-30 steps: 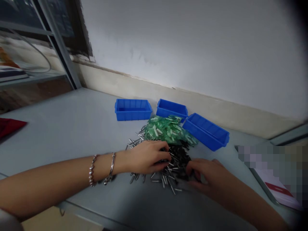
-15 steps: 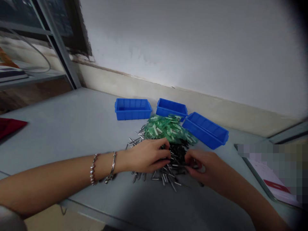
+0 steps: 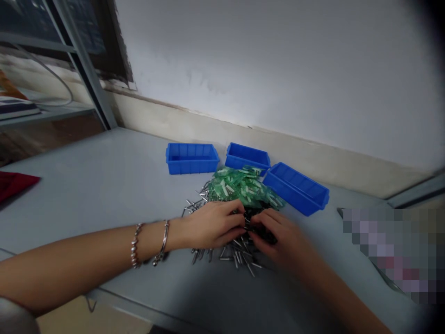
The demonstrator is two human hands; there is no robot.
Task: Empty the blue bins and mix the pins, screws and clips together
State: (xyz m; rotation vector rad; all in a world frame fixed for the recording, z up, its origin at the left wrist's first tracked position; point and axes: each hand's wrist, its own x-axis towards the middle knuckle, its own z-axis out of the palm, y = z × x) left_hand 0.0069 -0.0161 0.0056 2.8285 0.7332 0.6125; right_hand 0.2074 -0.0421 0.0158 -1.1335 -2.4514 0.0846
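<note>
A mixed heap lies on the grey table (image 3: 114, 185): silver nails (image 3: 239, 260) at the front, small black parts (image 3: 255, 215) in the middle, green packets (image 3: 239, 185) at the back. My left hand (image 3: 212, 225), with two bracelets on its wrist, rests on the heap's left side, fingers curled into the nails. My right hand (image 3: 278, 239) is on the black parts, fingers bent and meeting the left fingertips. What either hand holds is hidden.
Three blue bins stand behind the heap: left (image 3: 192, 157), middle (image 3: 247, 155), right (image 3: 297, 188). A wall runs behind them. A metal rack (image 3: 86, 69) stands at the far left, a red item (image 3: 14, 183) at the left edge, a blurred patch at the right.
My right hand has slid left over the heap, from the right edge to meet the left hand. The left hand has barely moved.
</note>
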